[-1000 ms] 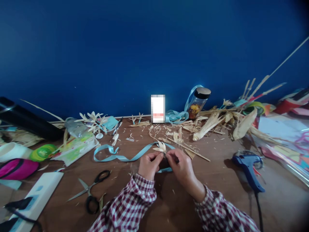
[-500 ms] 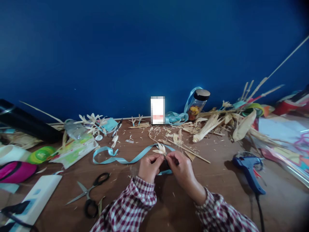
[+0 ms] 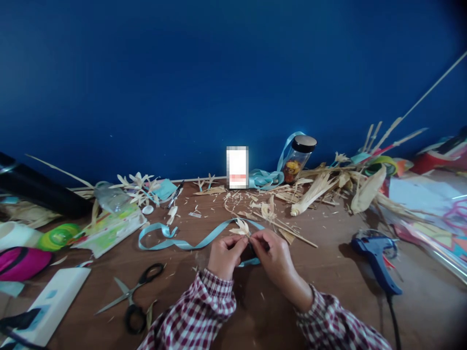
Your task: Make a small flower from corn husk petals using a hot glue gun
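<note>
A small cream flower (image 3: 241,226), seemingly of dried corn husk, stands between my fingertips at the middle of the table. My left hand (image 3: 225,255) pinches its base from the left. My right hand (image 3: 272,253) is closed against the same base, thumb and forefinger together. A light blue ribbon (image 3: 204,239) curls over the table behind and left of my hands, and part of it shows below my fingers. What lies inside my right palm is hidden.
Open scissors (image 3: 129,294) lie left of my arms, near a white power strip (image 3: 62,301). At right rests a blue glue gun (image 3: 377,257) with its cord. Behind are husk scraps (image 3: 314,192), a black-lidded jar (image 3: 297,158) and finished flowers (image 3: 140,187).
Both hands stay nearly in place around the flower, which has tipped slightly. The view has shifted a little, moving the objects at left slightly leftward and down.
</note>
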`<state>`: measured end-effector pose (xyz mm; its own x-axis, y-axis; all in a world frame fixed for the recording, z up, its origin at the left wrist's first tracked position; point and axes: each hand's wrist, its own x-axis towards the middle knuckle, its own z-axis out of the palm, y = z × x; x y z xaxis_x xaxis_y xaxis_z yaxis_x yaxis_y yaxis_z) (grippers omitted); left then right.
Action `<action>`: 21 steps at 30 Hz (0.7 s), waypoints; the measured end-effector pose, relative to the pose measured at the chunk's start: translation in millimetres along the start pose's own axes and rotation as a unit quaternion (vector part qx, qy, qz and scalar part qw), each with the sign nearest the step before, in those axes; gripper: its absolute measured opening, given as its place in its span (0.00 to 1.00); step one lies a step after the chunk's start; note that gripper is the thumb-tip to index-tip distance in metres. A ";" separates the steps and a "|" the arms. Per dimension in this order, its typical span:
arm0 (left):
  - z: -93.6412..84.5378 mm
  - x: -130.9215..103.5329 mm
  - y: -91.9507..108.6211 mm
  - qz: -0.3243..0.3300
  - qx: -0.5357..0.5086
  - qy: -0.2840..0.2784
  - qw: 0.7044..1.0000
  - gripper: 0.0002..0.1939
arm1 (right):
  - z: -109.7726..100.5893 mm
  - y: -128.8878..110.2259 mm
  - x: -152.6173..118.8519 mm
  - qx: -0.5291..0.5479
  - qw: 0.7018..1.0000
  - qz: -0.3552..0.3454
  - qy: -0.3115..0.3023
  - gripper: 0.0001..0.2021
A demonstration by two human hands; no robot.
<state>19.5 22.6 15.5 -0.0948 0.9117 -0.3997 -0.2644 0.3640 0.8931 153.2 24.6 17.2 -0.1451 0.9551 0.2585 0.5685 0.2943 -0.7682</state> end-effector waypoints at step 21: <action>-1.8 2.4 -6.1 -0.006 -0.002 0.004 1.000 0.20 | 1.0 -0.8 -0.1 0.060 0.996 0.059 -0.007 0.06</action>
<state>19.2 22.2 8.7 -0.0988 0.9061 -0.4113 -0.2690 0.3737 0.8877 152.0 24.3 17.2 -0.0956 0.9834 0.1544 0.4814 0.1815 -0.8575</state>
